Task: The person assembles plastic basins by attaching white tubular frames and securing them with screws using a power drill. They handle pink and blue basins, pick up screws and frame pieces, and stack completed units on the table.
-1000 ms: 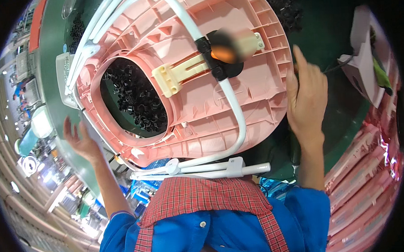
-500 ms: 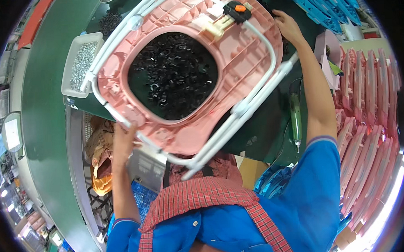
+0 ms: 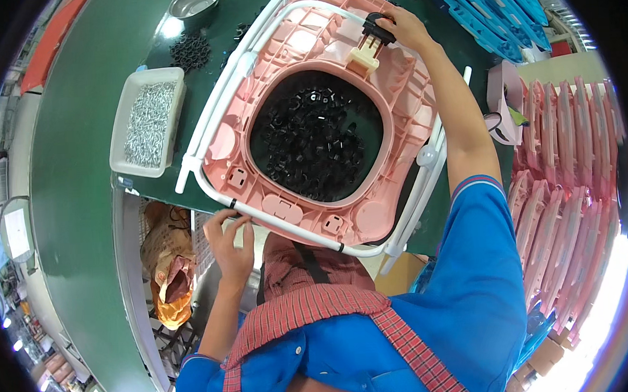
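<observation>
A pink ribbed plastic panel (image 3: 293, 207) with a large rounded opening lies in front of me, with a white tubular frame (image 3: 287, 227) around it. My right hand (image 3: 406, 31) is closed over a black latch (image 3: 377, 29) at the panel's far right. A cream plastic piece (image 3: 364, 56) sits just below that latch. At the near left edge, my left hand (image 3: 232, 252) has its fingers apart, with fingertips at the white tube beside a black clip (image 3: 233, 203). Through the opening, many small black plastic clips (image 3: 318, 140) show on the green table.
A white bin of metal pins (image 3: 148, 126) stands left of the frame. Behind it are a pile of black rings (image 3: 190, 51) and a metal bowl (image 3: 193, 2). Blue panels (image 3: 492, 13) lie at the far right; pink panels (image 3: 549, 214) are stacked on the right.
The panel and frame have turned and shifted to the right, settling flatter. My right hand has moved from the panel's rim onto the black latch. My left hand has moved right along the near edge.
</observation>
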The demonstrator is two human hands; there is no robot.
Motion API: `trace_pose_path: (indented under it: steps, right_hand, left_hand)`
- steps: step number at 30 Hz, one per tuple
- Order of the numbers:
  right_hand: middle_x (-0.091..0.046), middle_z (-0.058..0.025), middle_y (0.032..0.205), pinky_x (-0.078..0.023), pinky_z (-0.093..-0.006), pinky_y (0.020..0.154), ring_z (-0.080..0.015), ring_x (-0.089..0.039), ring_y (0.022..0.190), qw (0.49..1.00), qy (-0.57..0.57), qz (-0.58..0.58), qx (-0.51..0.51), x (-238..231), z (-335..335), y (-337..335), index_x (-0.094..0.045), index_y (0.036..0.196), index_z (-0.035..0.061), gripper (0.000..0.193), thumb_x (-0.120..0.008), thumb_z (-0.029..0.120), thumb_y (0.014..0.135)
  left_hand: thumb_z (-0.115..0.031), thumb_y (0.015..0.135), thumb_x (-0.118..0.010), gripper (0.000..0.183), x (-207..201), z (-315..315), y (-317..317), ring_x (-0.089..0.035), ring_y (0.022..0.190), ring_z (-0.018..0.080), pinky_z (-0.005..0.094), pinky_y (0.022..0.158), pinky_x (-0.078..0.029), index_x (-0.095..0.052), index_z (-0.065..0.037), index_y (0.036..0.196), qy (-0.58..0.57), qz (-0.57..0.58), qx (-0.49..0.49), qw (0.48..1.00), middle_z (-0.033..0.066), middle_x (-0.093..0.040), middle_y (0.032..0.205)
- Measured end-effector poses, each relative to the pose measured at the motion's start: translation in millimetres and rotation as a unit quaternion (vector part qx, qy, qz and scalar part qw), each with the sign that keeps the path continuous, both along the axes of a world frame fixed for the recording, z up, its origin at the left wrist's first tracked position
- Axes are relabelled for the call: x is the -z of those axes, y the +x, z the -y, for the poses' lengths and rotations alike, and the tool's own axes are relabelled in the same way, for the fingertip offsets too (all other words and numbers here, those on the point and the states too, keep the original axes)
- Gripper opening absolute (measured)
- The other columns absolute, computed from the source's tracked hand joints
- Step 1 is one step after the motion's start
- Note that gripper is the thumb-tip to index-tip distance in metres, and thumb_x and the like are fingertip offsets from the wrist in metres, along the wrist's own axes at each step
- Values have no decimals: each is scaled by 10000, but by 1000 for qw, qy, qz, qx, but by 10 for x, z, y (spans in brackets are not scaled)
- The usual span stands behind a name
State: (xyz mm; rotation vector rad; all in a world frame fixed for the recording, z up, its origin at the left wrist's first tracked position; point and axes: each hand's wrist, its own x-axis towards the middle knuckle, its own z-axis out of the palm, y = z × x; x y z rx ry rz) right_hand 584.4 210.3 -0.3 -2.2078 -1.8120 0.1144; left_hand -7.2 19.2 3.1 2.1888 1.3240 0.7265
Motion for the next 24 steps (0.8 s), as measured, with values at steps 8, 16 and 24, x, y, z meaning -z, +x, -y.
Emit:
trace_pose_path:
  steps: [8, 16, 24]
  right_hand:
    - [-730, -216, 1102, -559, -402, 858, -342, -711, 979, 973, -90, -194, 91, 297, -437, 542, -733, 1151, 19, 404, -641, 370, 973]
    - [-740, -192, 1118, -561, -474, 877, -410, -703, 1035, 971, -14, 7, 239, 273, -497, -152, -739, 1170, 111, 471, -542, 502, 996]
    - [-718, -160, 769, -547, -503, 695, -385, -702, 738, 940, 201, 103, 256, 208, -418, -60, -763, 728, 96, 397, -624, 422, 907]
  left_hand:
    - [-193, 778, -811, 233, 338, -62, -90, -610, 1117, 272, 446, 1009, -445, -754, -131, 995, 137, -68, 152, 977, 27, -674, 1099]
    - [-216, 681, -817, 274, 17, -479, -34, -682, 944, 205, 337, 793, -497, -793, -130, 940, 70, -41, 264, 961, -9, -736, 964]
    - [-253, 706, -777, 373, 277, -466, -103, -622, 957, 217, 387, 872, -445, -803, -114, 1052, -18, 21, 277, 961, 15, -743, 1028]
